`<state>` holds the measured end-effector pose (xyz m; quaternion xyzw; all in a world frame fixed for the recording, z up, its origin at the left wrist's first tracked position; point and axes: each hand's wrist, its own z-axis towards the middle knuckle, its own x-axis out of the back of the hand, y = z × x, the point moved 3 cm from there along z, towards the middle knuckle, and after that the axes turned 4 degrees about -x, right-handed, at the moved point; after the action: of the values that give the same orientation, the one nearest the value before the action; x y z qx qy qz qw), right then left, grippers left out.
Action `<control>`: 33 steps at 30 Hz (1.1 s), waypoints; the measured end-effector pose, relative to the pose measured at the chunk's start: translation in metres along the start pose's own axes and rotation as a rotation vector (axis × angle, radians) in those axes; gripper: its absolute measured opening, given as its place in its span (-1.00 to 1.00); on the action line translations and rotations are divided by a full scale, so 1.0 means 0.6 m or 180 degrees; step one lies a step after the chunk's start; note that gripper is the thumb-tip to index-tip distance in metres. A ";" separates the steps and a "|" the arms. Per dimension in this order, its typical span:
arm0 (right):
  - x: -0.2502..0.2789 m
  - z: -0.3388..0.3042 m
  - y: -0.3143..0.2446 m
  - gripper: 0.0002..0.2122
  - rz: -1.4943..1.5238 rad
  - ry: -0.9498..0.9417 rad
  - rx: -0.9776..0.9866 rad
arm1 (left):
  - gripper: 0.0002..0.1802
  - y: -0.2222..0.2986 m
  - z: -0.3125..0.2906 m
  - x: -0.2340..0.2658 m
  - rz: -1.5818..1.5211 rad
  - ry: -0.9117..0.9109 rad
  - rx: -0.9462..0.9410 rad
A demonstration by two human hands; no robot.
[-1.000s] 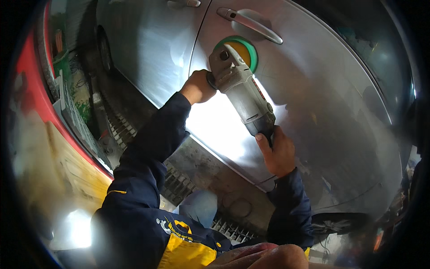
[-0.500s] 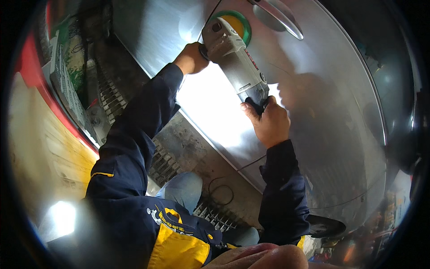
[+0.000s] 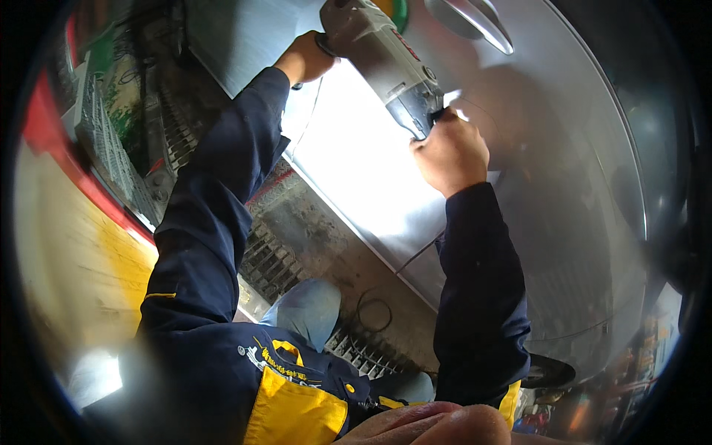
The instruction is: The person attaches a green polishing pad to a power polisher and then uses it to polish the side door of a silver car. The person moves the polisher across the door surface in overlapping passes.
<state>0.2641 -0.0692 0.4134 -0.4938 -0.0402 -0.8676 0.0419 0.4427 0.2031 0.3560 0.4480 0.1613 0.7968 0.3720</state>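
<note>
I am leaning over the silver car door, pressing my grey polisher against it near the door handle. My right hand is clenching its rear grip; my left hand is grasping its side handle.

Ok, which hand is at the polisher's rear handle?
The right hand, nearest the dark rear end of the polisher; the left hand holds near its head.
</note>
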 end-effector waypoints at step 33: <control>0.045 -0.010 0.012 -0.68 -0.0364 -0.0214 0.0000 | -0.62 0.033 -0.021 -0.012 -0.0255 -0.0089 0.0046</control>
<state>0.2462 -0.0778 0.4337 -0.5196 -0.0697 -0.8515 -0.0092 0.4255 0.1852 0.3567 0.4549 0.1796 0.7738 0.4026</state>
